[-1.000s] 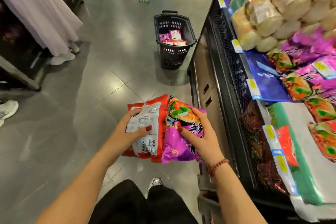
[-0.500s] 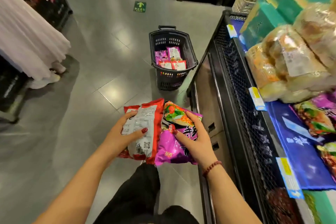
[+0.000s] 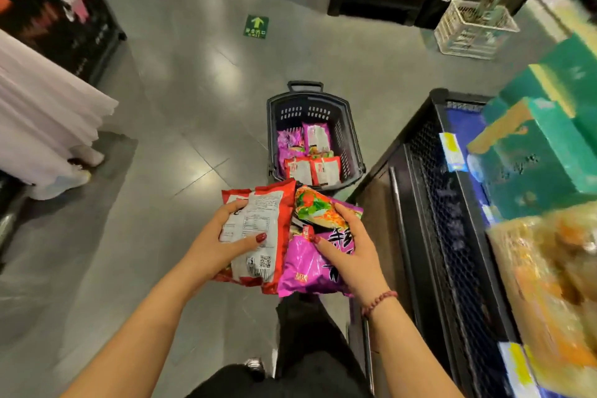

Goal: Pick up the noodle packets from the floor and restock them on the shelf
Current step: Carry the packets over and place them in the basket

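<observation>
In the aisle beside the shelf [image 3: 452,236] | my left grip [image 3: 213,245] clamps the red noodle packet [image 3: 277,203], my right grip [image 3: 355,252] the purple noodle packet [image 3: 305,268] | neither shelved yet | more packets [image 3: 318,168] lie in the floor basket [image 3: 348,139] | I judge much left.

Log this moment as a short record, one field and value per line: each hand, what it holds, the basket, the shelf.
left hand: grips the red packet, printed back facing up
right hand: grips the purple packet, thumb on its front
held packets: side by side, edges meeting, in front of the person
basket: black, standing on the floor just ahead
basket contents: spare packets, red and purple
shelf: on the person's right, black mesh front, goods on it blurred
</observation>
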A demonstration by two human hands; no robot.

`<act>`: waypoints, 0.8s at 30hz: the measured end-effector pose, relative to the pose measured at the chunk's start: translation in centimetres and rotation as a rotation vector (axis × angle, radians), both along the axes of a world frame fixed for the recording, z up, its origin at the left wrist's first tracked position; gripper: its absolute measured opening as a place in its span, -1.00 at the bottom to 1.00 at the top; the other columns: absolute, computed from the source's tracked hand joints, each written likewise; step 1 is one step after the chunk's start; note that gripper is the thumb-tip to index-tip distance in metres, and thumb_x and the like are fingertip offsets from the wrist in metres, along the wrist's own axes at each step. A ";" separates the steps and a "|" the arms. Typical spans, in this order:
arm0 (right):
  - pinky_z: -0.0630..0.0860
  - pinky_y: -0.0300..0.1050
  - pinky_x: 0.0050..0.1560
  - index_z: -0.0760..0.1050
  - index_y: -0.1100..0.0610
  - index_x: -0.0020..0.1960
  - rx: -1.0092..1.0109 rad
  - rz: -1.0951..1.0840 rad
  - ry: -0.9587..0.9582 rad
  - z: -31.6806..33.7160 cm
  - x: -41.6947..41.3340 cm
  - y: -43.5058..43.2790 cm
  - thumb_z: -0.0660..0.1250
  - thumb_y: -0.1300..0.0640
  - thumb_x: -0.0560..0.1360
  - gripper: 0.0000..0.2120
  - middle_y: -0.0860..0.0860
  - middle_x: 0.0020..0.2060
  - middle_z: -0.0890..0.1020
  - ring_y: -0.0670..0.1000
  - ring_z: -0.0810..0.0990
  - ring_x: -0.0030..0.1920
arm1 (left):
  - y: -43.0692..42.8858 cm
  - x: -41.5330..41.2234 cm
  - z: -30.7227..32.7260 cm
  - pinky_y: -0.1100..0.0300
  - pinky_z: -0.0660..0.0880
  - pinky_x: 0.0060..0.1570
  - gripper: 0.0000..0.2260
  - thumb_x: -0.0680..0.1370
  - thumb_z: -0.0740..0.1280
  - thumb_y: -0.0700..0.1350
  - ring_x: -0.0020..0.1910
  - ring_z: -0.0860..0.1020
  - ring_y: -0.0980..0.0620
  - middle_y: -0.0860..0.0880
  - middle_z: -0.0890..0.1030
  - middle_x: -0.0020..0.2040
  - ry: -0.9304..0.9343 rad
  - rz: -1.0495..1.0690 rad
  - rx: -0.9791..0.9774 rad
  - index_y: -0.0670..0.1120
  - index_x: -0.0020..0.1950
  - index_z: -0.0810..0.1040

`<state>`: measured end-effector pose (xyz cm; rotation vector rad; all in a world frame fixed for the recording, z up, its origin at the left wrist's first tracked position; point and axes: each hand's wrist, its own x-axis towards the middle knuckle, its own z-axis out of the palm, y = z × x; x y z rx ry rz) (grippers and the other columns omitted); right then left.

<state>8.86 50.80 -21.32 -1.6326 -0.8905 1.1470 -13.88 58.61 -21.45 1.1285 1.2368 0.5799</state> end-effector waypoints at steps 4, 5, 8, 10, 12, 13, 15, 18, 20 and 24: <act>0.50 0.12 0.27 0.38 -0.27 0.30 -0.015 0.059 -0.045 -0.8 3.8 8.7 0.52 0.07 0.39 -0.41 -0.15 0.26 0.50 -0.06 0.52 0.26 | 7.7 3.1 -0.8 0.27 0.59 -0.07 -0.45 0.42 0.52 -0.16 0.04 0.64 0.14 0.08 0.61 0.17 0.007 0.020 -0.024 0.17 0.32 0.42; 0.50 0.10 0.28 0.37 -0.27 0.31 -0.025 0.070 -0.055 -0.9 4.7 10.7 0.51 0.11 0.41 -0.42 -0.18 0.25 0.49 -0.07 0.51 0.27 | 9.5 3.9 -0.9 0.24 0.59 -0.05 -0.45 0.42 0.53 -0.15 0.05 0.64 0.12 0.08 0.61 0.18 0.012 0.015 -0.026 0.19 0.32 0.42; 0.46 0.06 0.32 0.35 -0.21 0.34 -0.032 0.119 -0.119 -0.9 7.2 16.1 0.49 0.13 0.44 -0.42 -0.20 0.27 0.47 -0.11 0.47 0.29 | 14.3 6.0 -0.7 0.28 0.58 -0.09 -0.45 0.42 0.52 -0.13 0.02 0.64 0.18 0.15 0.59 0.15 0.026 0.034 -0.017 0.19 0.32 0.41; 0.48 0.06 0.30 0.35 -0.23 0.32 -0.043 0.130 -0.124 -0.8 8.4 19.5 0.49 0.13 0.44 -0.43 -0.16 0.28 0.47 -0.11 0.49 0.27 | 17.0 7.0 -0.8 0.29 0.58 -0.07 -0.45 0.43 0.52 -0.13 0.04 0.62 0.19 0.16 0.58 0.16 0.022 0.043 -0.023 0.18 0.33 0.41; 0.50 0.00 0.28 0.33 -0.25 0.29 -0.046 0.136 -0.121 -0.9 9.1 22.5 0.48 0.16 0.44 -0.44 -0.15 0.27 0.47 -0.11 0.49 0.25 | 19.9 7.6 -1.2 0.22 0.58 0.02 -0.45 0.42 0.53 -0.14 0.07 0.62 0.16 0.13 0.59 0.17 0.013 0.049 -0.048 0.18 0.33 0.41; 0.51 -0.03 0.26 0.33 -0.26 0.27 -0.048 0.131 -0.115 -1.0 9.3 24.0 0.48 0.17 0.45 -0.44 -0.15 0.26 0.47 -0.10 0.50 0.25 | 21.4 7.8 -1.4 0.21 0.58 0.02 -0.45 0.42 0.52 -0.15 0.07 0.62 0.16 0.13 0.59 0.17 0.004 0.047 -0.057 0.18 0.32 0.41; 0.53 -0.03 0.23 0.34 -0.27 0.26 -0.063 0.119 -0.101 -1.5 9.8 27.0 0.48 0.16 0.45 -0.44 -0.18 0.23 0.47 -0.07 0.50 0.25 | 24.8 8.3 -1.8 0.26 0.57 -0.02 -0.45 0.43 0.51 -0.17 0.05 0.62 0.19 0.14 0.58 0.17 -0.010 0.033 -0.076 0.19 0.32 0.41; 0.51 0.06 0.26 0.34 -0.24 0.31 -0.086 0.085 -0.130 -2.9 10.4 31.9 0.49 0.14 0.44 -0.43 -0.15 0.25 0.48 -0.07 0.50 0.25 | 30.6 8.8 -2.8 0.24 0.56 0.05 -0.44 0.44 0.49 -0.20 0.10 0.59 0.18 0.16 0.54 0.21 -0.036 -0.033 -0.105 0.20 0.33 0.40; 0.50 0.12 0.27 0.34 -0.31 0.28 -0.086 0.042 -0.129 -3.5 10.8 35.1 0.49 0.14 0.43 -0.42 -0.12 0.27 0.48 -0.05 0.50 0.26 | 34.8 9.3 -3.4 0.13 0.54 0.15 -0.41 0.43 0.49 -0.22 0.17 0.55 0.13 0.15 0.51 0.25 -0.032 -0.094 -0.112 0.21 0.34 0.39; 0.50 0.13 0.26 0.31 -0.40 0.20 -0.148 -0.017 -0.158 -4.3 11.9 40.8 0.50 0.09 0.43 -0.43 -0.10 0.26 0.46 -0.03 0.49 0.26 | 42.5 11.1 -4.6 0.16 0.54 0.15 -0.38 0.43 0.50 -0.27 0.19 0.52 0.14 0.19 0.48 0.23 -0.007 -0.190 -0.116 0.23 0.32 0.39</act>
